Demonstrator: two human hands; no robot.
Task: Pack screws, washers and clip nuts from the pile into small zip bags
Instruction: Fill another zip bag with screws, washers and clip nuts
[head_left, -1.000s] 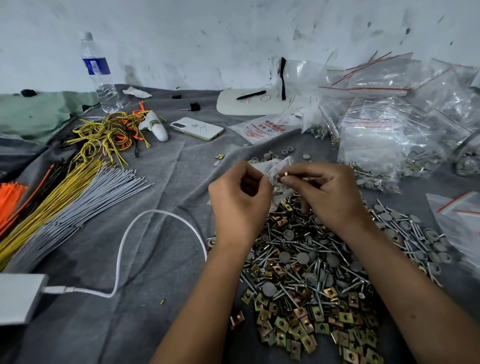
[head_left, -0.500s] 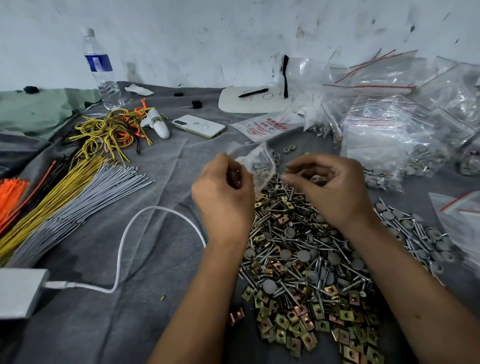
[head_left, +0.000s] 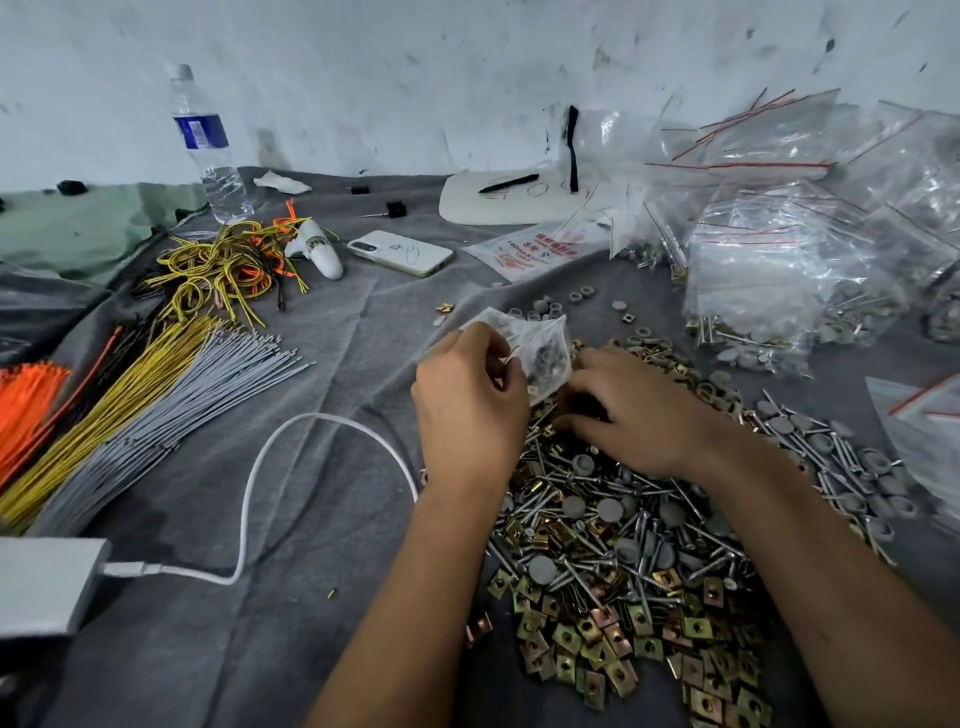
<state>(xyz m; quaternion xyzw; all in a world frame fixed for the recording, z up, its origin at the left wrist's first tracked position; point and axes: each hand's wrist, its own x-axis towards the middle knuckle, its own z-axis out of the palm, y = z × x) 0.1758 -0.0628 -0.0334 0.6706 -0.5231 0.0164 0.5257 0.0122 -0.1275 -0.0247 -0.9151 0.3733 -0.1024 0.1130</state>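
A pile of screws, grey washers and brass clip nuts (head_left: 623, 540) covers the grey cloth at centre right. My left hand (head_left: 470, 410) holds a small clear zip bag (head_left: 540, 353) by its edge, just above the pile's far end; some dark parts show inside the bag. My right hand (head_left: 623, 415) lies palm down on the pile beside the bag, its fingers curled into the parts. What its fingertips hold is hidden.
Filled zip bags (head_left: 779, 270) are heaped at the back right, with more empty bags (head_left: 924, 415) at the right edge. Wire bundles (head_left: 130, 395), a phone (head_left: 400, 253), a water bottle (head_left: 208, 145) and a white charger cable (head_left: 260, 467) lie to the left.
My right hand has dropped from the bag's mouth down onto the pile. My left hand has moved the bag slightly left and away from me.
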